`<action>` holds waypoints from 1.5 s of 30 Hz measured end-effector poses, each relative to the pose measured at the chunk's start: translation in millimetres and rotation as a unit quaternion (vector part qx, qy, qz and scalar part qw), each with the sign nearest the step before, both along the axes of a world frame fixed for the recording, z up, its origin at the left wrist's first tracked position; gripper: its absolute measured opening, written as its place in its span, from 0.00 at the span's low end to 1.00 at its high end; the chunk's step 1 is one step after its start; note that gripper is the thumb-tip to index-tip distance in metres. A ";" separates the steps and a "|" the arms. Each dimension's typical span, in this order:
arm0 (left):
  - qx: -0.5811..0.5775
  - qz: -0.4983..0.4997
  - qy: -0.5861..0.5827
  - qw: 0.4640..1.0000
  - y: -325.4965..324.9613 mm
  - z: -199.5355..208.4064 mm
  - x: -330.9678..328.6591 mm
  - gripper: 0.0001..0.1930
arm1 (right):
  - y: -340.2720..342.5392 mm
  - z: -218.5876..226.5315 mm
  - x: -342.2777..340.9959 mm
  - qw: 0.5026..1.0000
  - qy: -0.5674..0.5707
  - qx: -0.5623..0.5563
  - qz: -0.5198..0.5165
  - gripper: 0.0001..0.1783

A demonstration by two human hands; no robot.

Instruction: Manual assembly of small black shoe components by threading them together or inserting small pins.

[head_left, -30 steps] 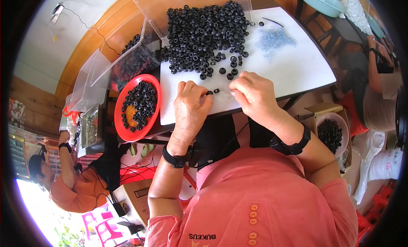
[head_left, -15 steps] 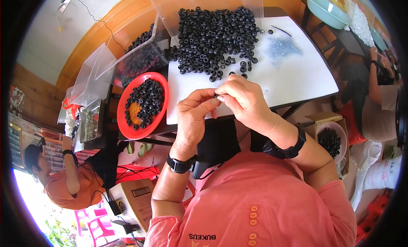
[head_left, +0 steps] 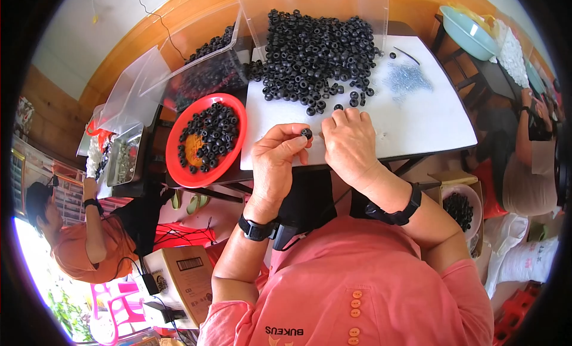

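Observation:
Between the thumb and index finger of my left hand (head_left: 275, 158) a small round black rubber cap (head_left: 307, 133) is pinched, its open end showing. My right hand (head_left: 350, 142) is a little to the right, over the near part of the white board (head_left: 435, 122). Its fingers are curled under, back of the hand up, so anything in them is hidden. Just beyond its knuckles lie a few loose black caps, and farther back a big heap of black caps (head_left: 319, 54) spills from a clear plastic bin (head_left: 378, 9).
A red plate (head_left: 173, 149) with more black caps stands left of the board, a second clear bin (head_left: 196, 78) behind it. Tiny clear pieces (head_left: 408, 79) are scattered at the board's right. A bowl of black parts (head_left: 459, 209) sits low right. Other people (head_left: 89, 245) sit at both sides.
My hands have come apart: the right has drawn away to the right and turned knuckles up, while the left keeps its pinch, now with the black cap in plain sight. The whole view shifted slightly.

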State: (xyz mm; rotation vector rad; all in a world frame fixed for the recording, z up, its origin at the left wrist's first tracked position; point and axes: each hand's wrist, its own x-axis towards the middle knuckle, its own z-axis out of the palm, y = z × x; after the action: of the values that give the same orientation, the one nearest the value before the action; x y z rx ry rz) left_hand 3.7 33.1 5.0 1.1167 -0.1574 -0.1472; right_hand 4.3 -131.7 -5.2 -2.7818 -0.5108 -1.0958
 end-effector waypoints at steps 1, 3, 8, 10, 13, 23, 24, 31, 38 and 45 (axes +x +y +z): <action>-0.001 0.001 0.000 1.000 0.3 0.2 0.2 0.09 | 0.9 -0.9 1.9 1.000 0.000 -0.001 0.001 0.02; -0.016 -0.003 0.002 1.000 1.1 1.0 0.2 0.10 | 2.3 -1.1 5.0 1.000 -0.013 -0.003 -0.002 0.02; -0.006 0.006 0.008 1.000 2.0 1.3 -0.6 0.11 | 5.2 -0.1 1.9 0.999 -0.006 0.006 -0.051 0.03; 0.003 0.009 0.006 1.000 -0.1 2.2 -1.5 0.12 | 5.4 -0.4 0.0 0.999 0.000 0.006 -0.054 0.03; -0.009 0.002 0.013 1.000 -2.3 2.8 -1.7 0.12 | 7.3 -1.5 -0.6 1.000 -0.005 -0.012 -0.023 0.03; -0.028 0.005 0.002 1.000 -3.9 -5.4 0.6 0.12 | 6.0 -1.1 3.0 1.000 -0.005 0.006 0.017 0.03; -0.022 0.010 -0.001 1.000 -4.5 -6.1 0.3 0.12 | 5.9 -0.4 2.6 1.000 -0.002 0.004 0.013 0.03; -0.019 0.006 0.010 1.000 -5.7 0.6 -1.8 0.13 | -9.4 1.5 4.0 0.993 -0.015 0.079 0.090 0.05; -0.018 -0.032 -0.009 0.999 -14.8 9.7 0.1 0.12 | -32.9 37.8 2.8 0.900 0.136 0.371 0.182 0.06; -0.025 -0.054 0.010 0.998 -30.3 -8.9 6.6 0.11 | -32.8 44.7 1.4 0.908 0.156 0.343 0.185 0.06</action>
State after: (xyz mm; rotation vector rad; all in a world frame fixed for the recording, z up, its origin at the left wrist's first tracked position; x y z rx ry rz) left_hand 10.3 2.8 -3.9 1.0573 -0.2032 -0.2504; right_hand 5.7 -164.5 39.5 -2.0654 -0.4670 -0.5734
